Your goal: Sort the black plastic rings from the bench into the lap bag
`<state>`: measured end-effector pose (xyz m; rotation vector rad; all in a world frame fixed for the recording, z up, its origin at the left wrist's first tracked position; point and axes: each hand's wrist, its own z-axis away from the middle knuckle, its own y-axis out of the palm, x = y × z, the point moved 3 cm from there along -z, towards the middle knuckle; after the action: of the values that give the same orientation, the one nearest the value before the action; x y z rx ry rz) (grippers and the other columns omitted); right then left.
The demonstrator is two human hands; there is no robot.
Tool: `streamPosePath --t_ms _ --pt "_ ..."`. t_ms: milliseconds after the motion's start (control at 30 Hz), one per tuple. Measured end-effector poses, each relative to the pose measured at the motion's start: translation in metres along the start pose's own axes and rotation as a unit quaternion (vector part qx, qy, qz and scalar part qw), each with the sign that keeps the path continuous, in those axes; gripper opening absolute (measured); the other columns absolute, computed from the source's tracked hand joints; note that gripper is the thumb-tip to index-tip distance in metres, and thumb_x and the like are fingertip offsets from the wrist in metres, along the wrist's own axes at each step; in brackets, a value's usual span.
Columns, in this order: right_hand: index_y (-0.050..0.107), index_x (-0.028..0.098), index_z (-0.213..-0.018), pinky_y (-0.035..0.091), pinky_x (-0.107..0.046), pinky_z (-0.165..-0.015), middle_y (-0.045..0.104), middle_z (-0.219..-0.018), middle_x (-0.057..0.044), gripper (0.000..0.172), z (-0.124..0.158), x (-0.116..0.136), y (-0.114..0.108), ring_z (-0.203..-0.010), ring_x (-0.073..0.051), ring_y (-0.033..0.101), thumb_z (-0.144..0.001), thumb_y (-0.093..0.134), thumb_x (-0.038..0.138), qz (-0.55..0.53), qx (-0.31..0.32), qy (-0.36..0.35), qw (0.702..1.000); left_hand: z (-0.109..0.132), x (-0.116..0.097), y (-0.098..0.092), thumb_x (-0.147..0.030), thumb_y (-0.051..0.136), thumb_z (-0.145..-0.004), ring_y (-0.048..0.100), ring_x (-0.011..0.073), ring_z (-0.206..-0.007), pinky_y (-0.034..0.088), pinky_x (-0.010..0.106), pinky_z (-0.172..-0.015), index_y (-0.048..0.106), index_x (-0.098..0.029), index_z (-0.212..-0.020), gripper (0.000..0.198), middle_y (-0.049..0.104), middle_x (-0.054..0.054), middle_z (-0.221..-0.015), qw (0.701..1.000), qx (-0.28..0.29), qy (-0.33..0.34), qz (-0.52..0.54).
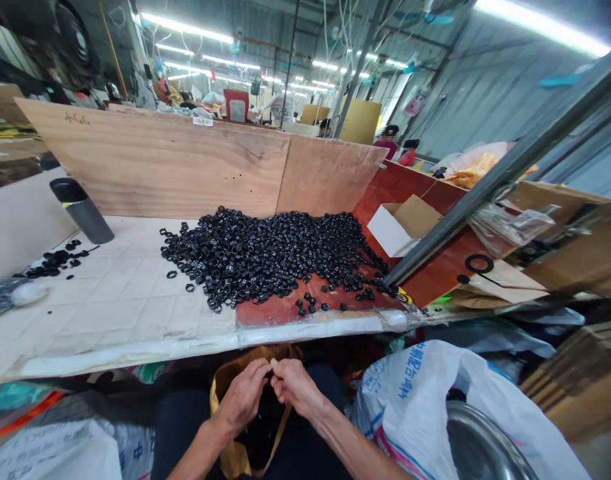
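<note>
My left hand (244,393) and my right hand (296,387) meet at the fingertips over an open yellow-brown bag (233,459) between my legs. Both hands are closed in a pinch. A bit of something dark shows between them, too small and covered to name. Inside the bag it is dark, with its contents hard to make out. Beyond the hands, a wide pile of small black ring-shaped parts (265,257) lies on the bench (135,300).
Left on the bench stand a dark bottle (88,217) and a smaller heap of black parts (52,263). A wooden board (195,163) closes the back. At right are an open carton (392,230), a slanted metal post (478,193) and a white sack (415,393) with a metal basin (480,443).
</note>
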<state>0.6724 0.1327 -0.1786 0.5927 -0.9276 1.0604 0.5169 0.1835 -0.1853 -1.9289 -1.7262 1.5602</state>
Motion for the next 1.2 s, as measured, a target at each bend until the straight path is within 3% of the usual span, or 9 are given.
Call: streamPosePath --t_ms 67,133,200,267,400,600,800,967,1200 --pt "0.065 0.018 -0.093 0.051 -0.033 -0.06 0.067 -0.074 -0.008 0.039 0.003 0.022 -0.03 -0.066 -0.022 0.063 -0.089 0.056 0.056 0.168 -0.13 -0.192 0.958 -0.01 0.005 -0.026 -0.029 0.055 -0.095 0.058 0.0293 -0.126 0.053 0.046 -0.104 0.048 -0.024 -0.139 0.045 0.058 0.015 -0.135 0.998 -0.031 -0.033 -0.05" --pt "0.062 0.016 -0.121 0.05 -0.045 -0.089 0.068 -0.114 -0.019 0.053 -0.001 0.046 -0.061 -0.108 -0.033 0.062 -0.091 0.052 0.058 0.313 -0.248 -0.342 0.85 -0.028 0.019 -0.061 -0.038 0.063 -0.091 0.051 0.035 -0.131 0.047 0.053 -0.109 0.047 -0.019 -0.139 0.054 0.051 0.02 -0.14 0.98 -0.121 -0.094 -0.123" --pt "0.047 0.006 -0.141 0.038 -0.056 -0.106 0.047 -0.145 -0.028 0.078 -0.02 0.062 -0.085 -0.135 -0.042 0.041 -0.088 0.055 0.062 0.428 -0.3 -0.359 0.773 -0.047 0.04 -0.087 -0.044 0.066 -0.088 0.041 0.0421 -0.138 0.041 0.059 -0.109 0.045 -0.012 -0.139 0.064 0.043 0.026 -0.145 0.952 -0.182 -0.152 -0.194" --pt "0.035 -0.003 -0.148 0.031 -0.061 -0.108 0.034 -0.151 -0.036 0.093 -0.049 0.071 -0.099 -0.14 -0.048 0.033 -0.086 0.058 0.063 0.505 -0.312 -0.294 0.749 -0.066 0.063 -0.097 -0.052 0.072 -0.08 0.031 0.0505 -0.141 0.036 0.065 -0.109 0.04 0.0 -0.141 0.087 0.035 0.035 -0.148 0.929 -0.18 -0.209 -0.247" --pt "0.031 -0.005 -0.15 0.028 -0.061 -0.109 0.03 -0.152 -0.038 0.084 -0.096 0.076 -0.082 -0.141 -0.049 0.031 -0.092 0.055 0.051 0.566 -0.273 -0.207 0.75 -0.097 0.08 -0.071 -0.054 0.072 -0.079 0.028 0.0556 -0.141 0.026 0.071 -0.109 0.031 0.006 -0.147 0.099 0.03 0.041 -0.149 0.902 -0.094 -0.288 -0.308" --pt "0.026 0.0 -0.152 0.025 -0.058 -0.112 0.022 -0.157 -0.035 0.073 -0.114 0.074 -0.014 -0.147 -0.046 0.023 -0.095 0.051 0.037 0.532 -0.229 -0.291 0.762 -0.12 0.052 -0.022 -0.041 0.064 -0.087 0.022 0.0538 -0.145 0.023 0.069 -0.111 0.028 0.003 -0.15 0.085 0.023 0.038 -0.155 0.908 -0.053 -0.261 -0.322" --pt "0.04 0.013 -0.142 0.031 -0.054 -0.112 0.034 -0.154 -0.022 0.053 -0.091 0.081 -0.019 -0.144 -0.033 0.031 -0.092 0.046 0.03 0.378 -0.201 -0.422 0.799 -0.109 0.045 -0.036 -0.049 0.073 -0.079 0.027 0.0482 -0.143 0.033 0.061 -0.11 0.037 -0.003 -0.145 0.088 0.028 0.032 -0.153 0.945 -0.106 -0.174 -0.255" --pt "0.057 0.019 -0.095 0.049 -0.039 -0.087 0.057 -0.098 -0.008 0.021 -0.071 0.082 -0.031 -0.096 -0.024 0.057 -0.075 0.051 0.016 0.28 -0.2 -0.501 0.794 -0.099 0.039 -0.042 -0.035 0.064 -0.089 0.059 0.0306 -0.101 0.049 0.043 -0.088 0.064 -0.016 -0.101 0.023 0.062 0.013 -0.101 0.96 -0.113 -0.141 -0.215" --pt "0.059 0.017 -0.105 0.052 -0.031 -0.073 0.054 -0.097 -0.005 0.032 -0.079 0.078 -0.021 -0.072 -0.016 0.055 -0.074 0.055 0.012 0.308 -0.177 -0.469 0.809 -0.109 0.041 -0.039 -0.021 0.058 -0.094 0.063 0.0222 -0.092 0.051 0.032 -0.079 0.065 -0.02 -0.104 0.012 0.064 0.006 -0.097 0.974 -0.08 -0.154 -0.142"
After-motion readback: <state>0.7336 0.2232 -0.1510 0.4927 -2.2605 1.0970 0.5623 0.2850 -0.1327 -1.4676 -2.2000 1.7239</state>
